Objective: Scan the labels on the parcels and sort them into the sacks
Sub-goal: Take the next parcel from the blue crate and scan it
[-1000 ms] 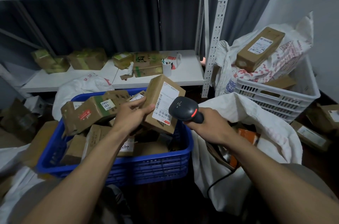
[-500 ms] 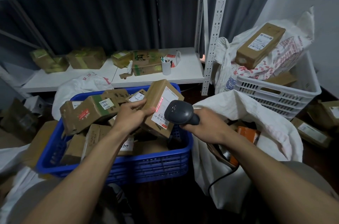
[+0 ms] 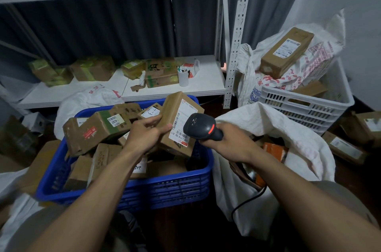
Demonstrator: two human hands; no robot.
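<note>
My left hand [image 3: 147, 134] grips a brown cardboard parcel [image 3: 175, 113] with a white barcode label, held tilted above the blue crate [image 3: 132, 189]. My right hand [image 3: 228, 138] holds a black corded barcode scanner [image 3: 201, 126] whose head sits right at the label, a red light showing on it. The crate holds several more cardboard parcels. An open white sack [image 3: 278, 128] lies to the right, below my right forearm, with an orange packet [image 3: 274, 149] inside. Another white sack [image 3: 88, 100] bulges behind the crate.
A white slotted basket [image 3: 299, 105] at right holds a printed sack with a long parcel [image 3: 286, 51] on top. A white metal shelf [image 3: 206, 82] behind carries several boxes and a cup. Loose parcels lie on the floor at far right and left.
The scanner has moved left, closer to the parcel's label. My left hand keeps the same hold on the parcel.
</note>
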